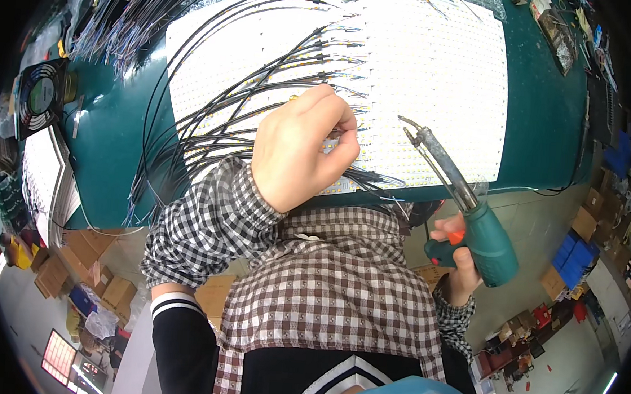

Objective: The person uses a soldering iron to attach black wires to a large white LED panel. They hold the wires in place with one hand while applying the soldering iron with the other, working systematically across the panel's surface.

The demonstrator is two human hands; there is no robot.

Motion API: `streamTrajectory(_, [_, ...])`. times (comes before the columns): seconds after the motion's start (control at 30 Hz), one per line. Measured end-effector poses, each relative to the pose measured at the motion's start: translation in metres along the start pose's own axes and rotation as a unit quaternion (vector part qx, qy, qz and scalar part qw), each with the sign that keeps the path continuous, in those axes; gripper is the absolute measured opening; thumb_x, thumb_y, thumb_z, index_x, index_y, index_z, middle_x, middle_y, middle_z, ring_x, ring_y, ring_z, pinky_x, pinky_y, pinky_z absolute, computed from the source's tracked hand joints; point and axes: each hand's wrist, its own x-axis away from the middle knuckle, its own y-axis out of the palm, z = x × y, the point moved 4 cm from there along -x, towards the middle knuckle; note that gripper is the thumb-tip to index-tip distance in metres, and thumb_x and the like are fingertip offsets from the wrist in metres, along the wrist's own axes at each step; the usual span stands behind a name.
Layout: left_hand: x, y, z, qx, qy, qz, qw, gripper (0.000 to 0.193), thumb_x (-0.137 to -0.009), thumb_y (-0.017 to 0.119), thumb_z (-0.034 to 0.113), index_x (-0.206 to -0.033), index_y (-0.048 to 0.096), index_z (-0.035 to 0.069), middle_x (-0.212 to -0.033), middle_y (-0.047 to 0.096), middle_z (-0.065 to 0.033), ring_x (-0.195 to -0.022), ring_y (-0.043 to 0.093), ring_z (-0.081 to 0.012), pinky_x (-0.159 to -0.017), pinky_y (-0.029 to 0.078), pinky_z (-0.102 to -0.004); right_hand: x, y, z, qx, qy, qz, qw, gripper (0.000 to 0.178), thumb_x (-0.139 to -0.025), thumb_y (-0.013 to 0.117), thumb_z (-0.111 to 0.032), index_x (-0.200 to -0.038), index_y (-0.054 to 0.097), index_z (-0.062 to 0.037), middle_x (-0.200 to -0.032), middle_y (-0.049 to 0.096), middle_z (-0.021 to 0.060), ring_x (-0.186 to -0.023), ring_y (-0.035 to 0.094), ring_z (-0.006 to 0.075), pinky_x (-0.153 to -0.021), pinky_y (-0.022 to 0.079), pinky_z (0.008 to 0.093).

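Observation:
My right hand (pixel 461 277) is wrapped round the handle of a green soldering gun (pixel 492 245) with an orange trigger. The gun's metal barrel and dark tip point up and left over a white LED board (pixel 438 82) dotted with small yellow chips. Over the board's middle, my left hand (pixel 300 149) is closed in a pinch, thumb against forefinger; what lies between the fingertips is too small and covered to make out. Several black cables (pixel 227 108) run in from the left, passing under and beside that hand, and their thin stripped wires fan out along the board's centre line.
The board lies on a green table (pixel 110 134). To the left are a black fan (pixel 41 96), a stack of white sheets (pixel 46 173) and a bundle of loose wires (pixel 135 20). A silvery packet (pixel 554 35) sits at the far right. Cardboard boxes (pixel 114 293) stand on the floor.

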Motion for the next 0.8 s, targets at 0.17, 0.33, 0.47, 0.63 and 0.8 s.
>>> streamTrajectory(0.17, [0.000, 0.000, 0.000, 0.003, 0.007, -0.002, 1.000, 0.010, -0.078, 0.071, -0.001, -0.083, 0.064, 0.004, -0.078, 0.059, -0.0046, -0.060, 0.056, -0.0143, -0.053, 0.046, -0.0268, 0.002, -0.004, 0.009, 0.004, -0.023, -0.019, 1.000, 0.063, -0.087, 0.083, -0.033, -0.127, 0.060, 0.0090, -0.100, 0.071, 0.0141, -0.091, 0.071, 0.0250, -0.085, 0.060, 0.0395])
streamTrajectory(0.33, [0.000, -0.001, 0.000, 0.017, 0.001, -0.006, 1.000, 0.010, -0.078, 0.071, -0.001, -0.083, 0.064, 0.004, -0.078, 0.058, -0.0044, -0.060, 0.056, -0.0142, -0.053, 0.045, -0.0267, 0.002, -0.001, 0.010, 0.013, -0.015, -0.006, 1.000, 0.061, -0.081, 0.090, -0.027, -0.123, 0.063, 0.0080, -0.094, 0.075, 0.0112, -0.086, 0.074, 0.0203, -0.081, 0.060, 0.0341])
streamTrajectory(0.47, [0.000, -0.002, 0.001, 0.011, 0.005, -0.010, 1.000, 0.010, -0.079, 0.070, -0.002, -0.083, 0.064, 0.004, -0.078, 0.058, -0.0045, -0.060, 0.055, -0.0143, -0.053, 0.045, -0.0268, 0.002, -0.003, 0.014, 0.037, -0.026, -0.016, 0.999, 0.061, -0.080, 0.090, -0.025, -0.123, 0.063, 0.0088, -0.093, 0.076, 0.0104, -0.088, 0.074, 0.0193, -0.082, 0.060, 0.0335])
streamTrajectory(0.63, [-0.001, -0.002, 0.001, 0.013, 0.001, -0.014, 1.000, 0.010, -0.079, 0.070, -0.002, -0.083, 0.063, 0.004, -0.078, 0.058, -0.0046, -0.060, 0.055, -0.0147, -0.053, 0.045, -0.0269, 0.002, -0.003, 0.019, 0.039, -0.030, -0.028, 0.998, 0.062, -0.081, 0.090, -0.024, -0.125, 0.062, 0.0094, -0.093, 0.076, 0.0108, -0.088, 0.075, 0.0195, -0.084, 0.060, 0.0336])
streamTrajectory(0.8, [0.000, -0.001, 0.001, 0.013, 0.006, -0.012, 1.000, 0.011, -0.079, 0.071, -0.002, -0.083, 0.063, 0.004, -0.078, 0.058, -0.0048, -0.060, 0.056, -0.0151, -0.053, 0.045, -0.0272, 0.001, -0.001, 0.019, 0.038, -0.032, -0.033, 0.998, 0.065, -0.080, 0.090, -0.022, -0.128, 0.060, 0.0102, -0.094, 0.076, 0.0121, -0.088, 0.075, 0.0188, -0.083, 0.060, 0.0326])
